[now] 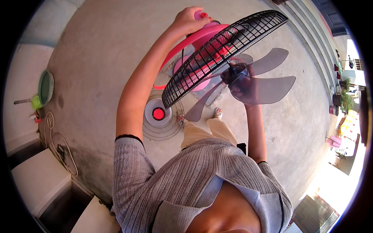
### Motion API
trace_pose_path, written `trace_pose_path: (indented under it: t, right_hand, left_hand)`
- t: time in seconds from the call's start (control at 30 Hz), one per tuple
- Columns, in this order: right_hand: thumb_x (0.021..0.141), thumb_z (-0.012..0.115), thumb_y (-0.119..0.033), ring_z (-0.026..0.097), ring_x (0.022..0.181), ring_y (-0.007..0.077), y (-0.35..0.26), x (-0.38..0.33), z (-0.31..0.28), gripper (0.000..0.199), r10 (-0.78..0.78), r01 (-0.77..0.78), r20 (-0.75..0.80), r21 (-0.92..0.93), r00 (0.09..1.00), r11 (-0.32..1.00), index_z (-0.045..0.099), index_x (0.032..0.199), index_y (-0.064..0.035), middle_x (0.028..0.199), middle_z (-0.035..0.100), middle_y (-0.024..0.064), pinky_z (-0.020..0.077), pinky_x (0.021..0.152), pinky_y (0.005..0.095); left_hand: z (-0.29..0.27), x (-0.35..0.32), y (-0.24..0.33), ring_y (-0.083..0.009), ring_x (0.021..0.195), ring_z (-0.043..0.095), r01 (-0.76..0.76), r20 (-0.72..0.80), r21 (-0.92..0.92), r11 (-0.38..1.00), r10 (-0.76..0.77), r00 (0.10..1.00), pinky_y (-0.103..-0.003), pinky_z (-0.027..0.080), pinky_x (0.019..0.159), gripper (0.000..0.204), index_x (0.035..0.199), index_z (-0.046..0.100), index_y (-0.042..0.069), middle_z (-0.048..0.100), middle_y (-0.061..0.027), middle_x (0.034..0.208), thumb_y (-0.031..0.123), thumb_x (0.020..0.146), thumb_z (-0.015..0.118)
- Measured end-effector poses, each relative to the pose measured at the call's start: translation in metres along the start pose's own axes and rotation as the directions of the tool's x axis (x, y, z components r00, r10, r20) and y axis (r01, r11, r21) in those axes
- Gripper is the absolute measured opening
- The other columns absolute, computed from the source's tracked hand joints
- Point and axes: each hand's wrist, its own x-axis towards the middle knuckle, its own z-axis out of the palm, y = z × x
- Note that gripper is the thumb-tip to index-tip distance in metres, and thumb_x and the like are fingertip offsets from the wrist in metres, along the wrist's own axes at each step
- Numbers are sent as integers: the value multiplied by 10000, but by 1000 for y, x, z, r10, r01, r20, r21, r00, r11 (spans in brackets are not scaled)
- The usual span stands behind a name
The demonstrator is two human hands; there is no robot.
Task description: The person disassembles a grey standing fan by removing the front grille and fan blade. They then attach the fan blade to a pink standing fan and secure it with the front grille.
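A pink standing fan (206, 35) tilts in front of me, its black wire rear grille (186, 79) facing to the right. My left hand (190, 21) is closed over the pink motor housing at the top, behind the grille. Dark translucent fan blades (274, 89) sit at the grille's centre, in front of the motor. Around their hub, my right hand (246, 87) is closed, seen partly through the blades. Whether the blades are seated on the shaft, I cannot tell. A round wire front grille (175, 130) with a white middle and red centre lies on the floor by my feet.
A green basin (46, 87) leans at the left wall, near a coiled hose (48, 120). Light-coloured blocks with dark openings (62, 206) stand lower left. Concrete steps (307, 35) run along the upper right, with potted plants (345, 101) beyond them.
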Motion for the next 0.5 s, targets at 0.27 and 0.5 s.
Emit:
trace_pose_path:
  t: [0.27,0.5]
  right_hand:
    - [913,392,-626,567,714,303,-2,2,1,628,-38,19,-86,-215,996,976,501,1191,-73,1003,610,281,394,388,194]
    - [869,383,-712,539,488,165,-10,8,-9,758,95,-124,-133,-226,987,966,499,1148,-17,915,623,253,308,299,158]
  left_hand:
    - [1,3,-3,-290,1129,587,8,1,58,998,-8,1000,-361,473,947,726,1247,584,49,590,-182,1240,514,702,703]
    - [-3,1,8,-290,1121,593,29,10,94,995,-30,999,-356,472,946,730,1246,585,51,593,-181,1239,512,695,710]
